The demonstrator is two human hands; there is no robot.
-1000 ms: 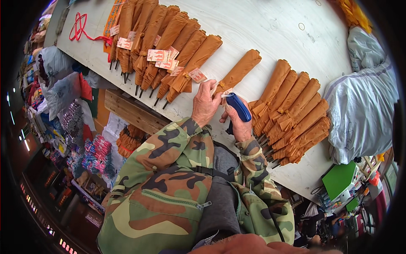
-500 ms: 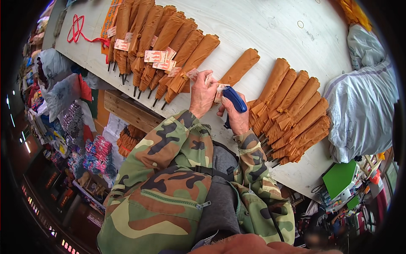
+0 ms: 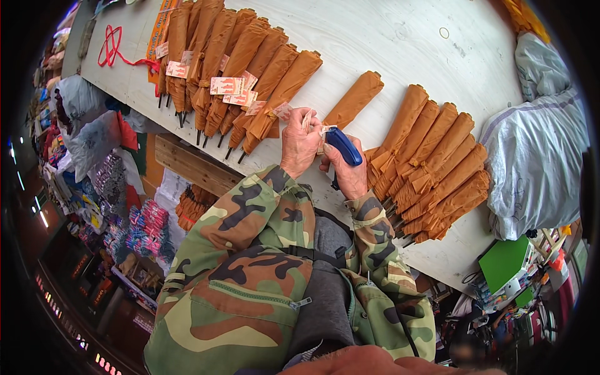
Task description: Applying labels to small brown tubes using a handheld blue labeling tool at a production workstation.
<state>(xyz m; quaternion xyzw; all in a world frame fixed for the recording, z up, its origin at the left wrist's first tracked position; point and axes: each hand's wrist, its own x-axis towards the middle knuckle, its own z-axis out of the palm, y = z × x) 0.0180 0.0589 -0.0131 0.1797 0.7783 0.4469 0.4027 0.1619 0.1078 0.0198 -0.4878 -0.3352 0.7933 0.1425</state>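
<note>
My left hand [image 3: 300, 144] pinches a small printed paper tag [image 3: 307, 119] between thumb and fingers. Wrapped in my right hand [image 3: 351, 176] is a blue stapler [image 3: 344, 147], its nose up against the tags and fingers of the left hand. Just beyond both hands lies a single folded brown umbrella [image 3: 356, 97], its near end hidden by them. Left of it, a row of folded brown umbrellas [image 3: 284, 78] carries pink-and-cream paper tags [image 3: 227, 85]. More folded umbrellas [image 3: 437, 169] are piled beside my right hand, and no tags show on them.
The pale tabletop [image 3: 400, 37] runs under everything. A red ribbon [image 3: 111, 47] lies at the far left. Large white sacks [image 3: 534, 162] stand along the right. A green box [image 3: 503, 265] sits past the right edge, and bagged goods [image 3: 94, 140] are heaped at the left.
The stapler has tipped slightly and moved a little left toward my left hand, and less of the tag beside it shows. The umbrellas stay in their places.
</note>
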